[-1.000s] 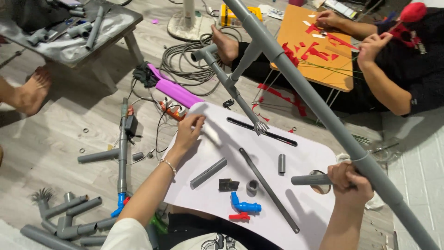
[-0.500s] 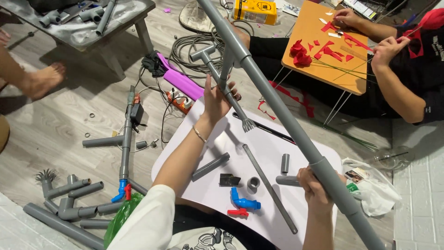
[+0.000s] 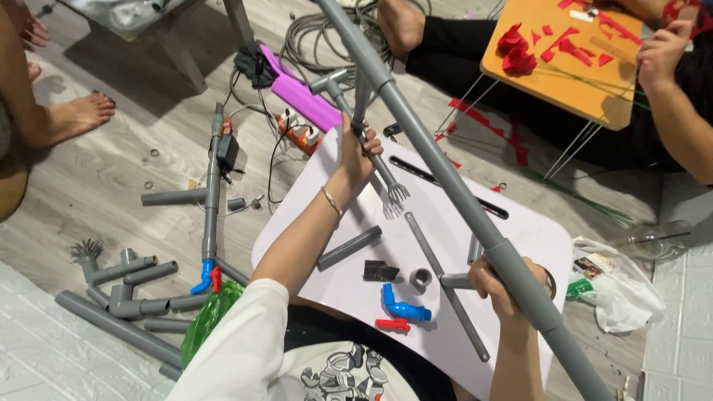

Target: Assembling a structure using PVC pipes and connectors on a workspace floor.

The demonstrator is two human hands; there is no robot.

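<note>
Left hand (image 3: 359,154) is wrapped shut around a thin grey branch pipe (image 3: 362,100) that rises to meet the long grey pipe (image 3: 453,186); right hand (image 3: 499,286) is clamped around that long pipe's lower end, just above the white board (image 3: 520,230). The long pipe runs diagonally over the board, from upper left of it down past its right edge. A second thin pipe with a tee on top and a frayed claw end (image 3: 397,193) sits right beside the left hand, tip resting on the board. To seat the branch well I'd hold the long pipe fixed with the right hand and push and twist from the left only, keeping both pipes in line. The board is cluttered: short grey pipe (image 3: 349,247), grey coupling ring (image 3: 420,280), blue elbow valve (image 3: 403,308), black bracket (image 3: 380,271). Keep the swing above them. Right of the board, another person's hand (image 3: 657,52) works at an orange table (image 3: 564,82), close to the pipe's arc. Left of the board are loose pipe assemblies (image 3: 126,293) on the floor. Best open room is straight up.
</note>
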